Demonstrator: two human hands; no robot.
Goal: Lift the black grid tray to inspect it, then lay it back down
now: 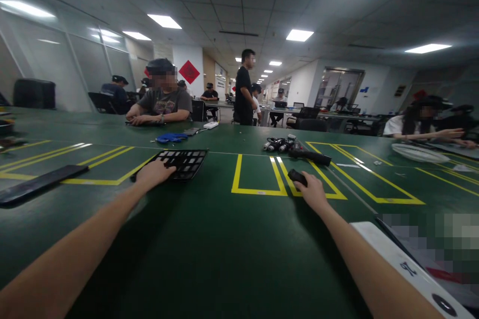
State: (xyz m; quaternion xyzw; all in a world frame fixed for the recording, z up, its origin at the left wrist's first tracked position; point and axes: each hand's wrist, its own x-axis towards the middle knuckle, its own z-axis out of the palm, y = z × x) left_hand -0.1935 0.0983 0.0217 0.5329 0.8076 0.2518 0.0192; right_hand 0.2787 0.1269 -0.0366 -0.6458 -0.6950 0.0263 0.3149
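My left hand (155, 173) is closed at the left side of a flat black tray with a grid of compartments (192, 162). Dark material shows around its fingertips, and its fingers partly blend into it. In my right hand (314, 190) is a short black cylindrical object (297, 176), held low over a yellow-taped rectangle (258, 192) on the green table. The fingers hide part of that object, so its kind is unclear. Just beyond it lies a longer black handle-like object (312, 156), beside a cluster of black and silver parts with cable (279, 143).
A long black bar (41, 184) lies at left. Blue gloves (170, 137) and a white power strip (210, 125) are farther back. A white device (404, 264) sits by my right forearm. A white oval item (419, 153) lies right. A co-worker (162, 99) sits opposite.
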